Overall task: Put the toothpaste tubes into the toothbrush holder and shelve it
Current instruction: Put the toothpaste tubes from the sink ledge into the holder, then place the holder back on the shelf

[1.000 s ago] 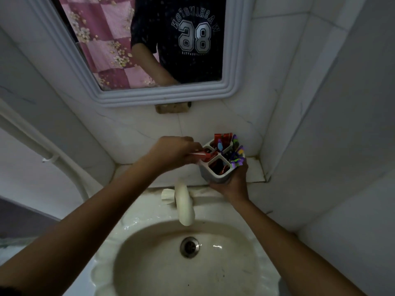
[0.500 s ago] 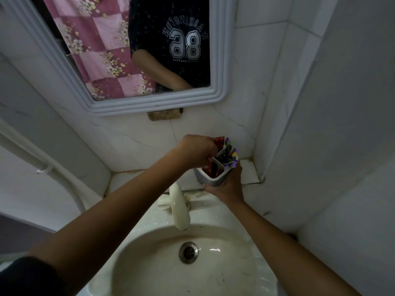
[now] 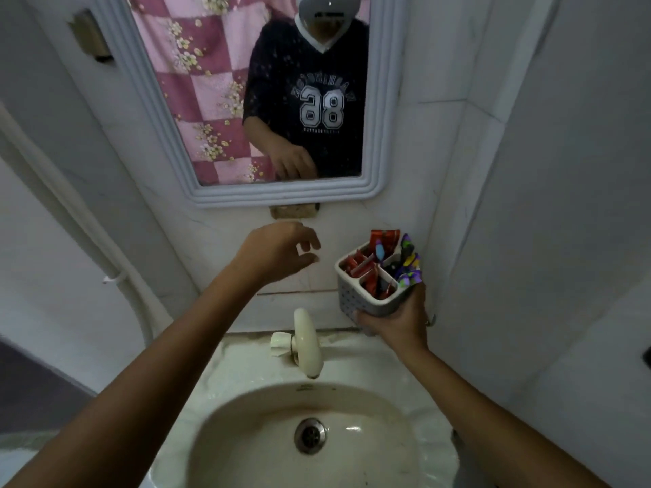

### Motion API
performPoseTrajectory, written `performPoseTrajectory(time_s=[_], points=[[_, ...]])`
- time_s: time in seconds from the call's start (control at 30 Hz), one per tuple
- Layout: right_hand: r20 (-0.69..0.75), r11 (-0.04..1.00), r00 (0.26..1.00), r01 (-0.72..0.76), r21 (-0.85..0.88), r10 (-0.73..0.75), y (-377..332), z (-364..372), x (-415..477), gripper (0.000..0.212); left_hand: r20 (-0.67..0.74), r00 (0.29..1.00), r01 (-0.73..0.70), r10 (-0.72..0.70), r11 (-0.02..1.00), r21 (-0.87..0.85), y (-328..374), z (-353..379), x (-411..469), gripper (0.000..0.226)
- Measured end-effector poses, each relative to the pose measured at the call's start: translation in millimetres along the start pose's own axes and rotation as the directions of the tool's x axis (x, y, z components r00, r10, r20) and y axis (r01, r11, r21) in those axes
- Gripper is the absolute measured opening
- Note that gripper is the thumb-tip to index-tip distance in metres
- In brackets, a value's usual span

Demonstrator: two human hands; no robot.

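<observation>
While the right hand (image 3: pixel 398 322) cups the grey perforated plastic toothbrush holder (image 3: pixel 373 290) from below, its fingers wrapped tight round the base, the holder hangs in the air, tilted slightly, close to the corner where the two white tiled walls (image 3: pixel 458 170) meet. Red toothpaste tubes (image 3: pixel 366 272) stand in the left and near compartments, and a taller red one pokes up at the back; purple and multicoloured toothbrushes (image 3: pixel 408 265) fill the right side. The left hand (image 3: pixel 278 251) floats well apart from the holder, empty, fingers loosely spread and curled, in front of the wall below the grey-framed mirror (image 3: pixel 281 195). Between both hands there is free air. Underneath, the cream curved tap (image 3: pixel 306 343) juts over the white oval basin (image 3: pixel 246 434), whose back rim sits just beneath the holder.
</observation>
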State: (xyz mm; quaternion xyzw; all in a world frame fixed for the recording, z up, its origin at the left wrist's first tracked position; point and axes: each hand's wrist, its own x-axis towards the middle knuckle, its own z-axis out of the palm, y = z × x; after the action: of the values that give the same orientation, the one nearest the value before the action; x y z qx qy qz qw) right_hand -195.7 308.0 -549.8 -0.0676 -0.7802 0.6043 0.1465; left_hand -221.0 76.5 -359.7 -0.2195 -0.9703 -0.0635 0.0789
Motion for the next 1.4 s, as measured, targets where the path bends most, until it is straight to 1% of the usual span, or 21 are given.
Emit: performPoseTrajectory(time_s=[0.1,0.17,0.27,0.37,0.47,0.57,0.6,0.63,0.7,0.77,0.8,0.83,0.87,0.9,0.97,1.0,1.1,1.17,1.2,1.3,1.4], points=[[-0.06,0.994,0.993,0.105,-0.02,-0.106,-61,-28,-8,0.136,-0.151,0.987,-0.066,0.06,0.997,-0.034,14,-45,-1,0.026],[-0.075,0.987,0.984,0.16,-0.025,-0.161,-102,-47,-10,0.132,-0.264,0.957,-0.134,0.122,0.991,-0.027,27,-83,1,0.028],[-0.099,0.966,0.961,0.26,-0.01,-0.259,-176,-77,-11,0.121,-0.45,0.866,-0.227,0.217,0.973,0.031,45,-153,6,0.028],[-0.122,0.941,0.934,0.339,0.015,-0.335,-262,-106,-7,0.115,-0.583,0.752,-0.275,0.308,0.95,0.148,63,-232,11,0.031],[-0.164,0.915,0.903,0.404,0.009,-0.397,-352,-136,-5,0.116,-0.698,0.63,-0.247,0.34,0.94,0.236,78,-310,16,0.036],[-0.171,0.886,0.87,0.463,-0.037,-0.462,-440,-165,-7,0.126,-0.798,0.474,-0.143,0.373,0.927,0.348,78,-380,28,0.046],[-0.165,0.873,0.858,0.485,-0.053,-0.486,-468,-173,-9,0.122,-0.817,0.431,-0.103,0.383,0.92,0.377,75,-400,33,0.05],[-0.158,0.86,0.846,0.505,-0.067,-0.509,-495,-181,-11,0.111,-0.824,0.412,-0.059,0.389,0.914,0.402,72,-417,39,0.054],[-0.143,0.85,0.838,0.518,-0.097,-0.527,-545,-193,-13,0.085,-0.809,0.44,0.045,0.389,0.891,0.453,64,-445,52,0.068],[-0.151,0.854,0.841,0.505,-0.121,-0.519,-590,-203,-10,0.055,-0.766,0.54,0.134,0.35,0.862,0.489,52,-463,67,0.084],[-0.164,0.854,0.839,0.502,-0.134,-0.519,-612,-205,-8,0.043,-0.739,0.595,0.169,0.318,0.849,0.501,45,-468,74,0.09],[-0.182,0.852,0.832,0.503,-0.148,-0.523,-632,-206,-4,0.039,-0.71,0.645,0.2,0.283,0.834,0.514,39,-471,81,0.094],[-0.206,0.849,0.825,0.501,-0.165,-0.527,-651,-206,2,0.043,-0.681,0.688,0.223,0.25,0.82,0.527,32,-473,87,0.097],[-0.231,0.849,0.818,0.495,-0.185,-0.527,-669,-207,10,0.054,-0.657,0.721,0.236,0.221,0.813,0.532,28,-473,92,0.099],[-0.276,0.853,0.808,0.477,-0.213,-0.521,-702,-202,26,0.08,-0.637,0.745,0.232,0.198,0.819,0.525,22,-471,98,0.101],[-0.298,0.853,0.801,0.471,-0.223,-0.52,-715,-199,34,0.089,-0.636,0.745,0.22,0.199,0.828,0.516,20,-471,100,0.101],[-0.348,0.832,0.757,0.482,-0.275,-0.553,-745,-187,59,0.088,-0.62,0.762,0.175,0.186,0.863,0.475,19,-472,100,0.1],[-0.396,0.816,0.717,0.464,-0.345,-0.574,-756,-179,76,0.098,-0.62,0.765,0.168,0.175,0.875,0.454,20,-472,100,0.1],[-0.414,0.812,0.705,0.439,-0.384,-0.576,-759,-176,84,0.102,-0.621,0.765,0.169,0.171,0.877,0.45,21,-472,100,0.1],[-0.432,0.799,0.699,0.347,-0.491,-0.569,-760,-167,110,0.098,-0.621,0.766,0.169,0.165,0.88,0.443,22,-470,101,0.101],[-0.491,0.808,0.686,0.253,-0.532,-0.537,-753,-157,140,0.104,-0.618,0.767,0.15,0.175,0.887,0.437,18,-471,102,0.101]])
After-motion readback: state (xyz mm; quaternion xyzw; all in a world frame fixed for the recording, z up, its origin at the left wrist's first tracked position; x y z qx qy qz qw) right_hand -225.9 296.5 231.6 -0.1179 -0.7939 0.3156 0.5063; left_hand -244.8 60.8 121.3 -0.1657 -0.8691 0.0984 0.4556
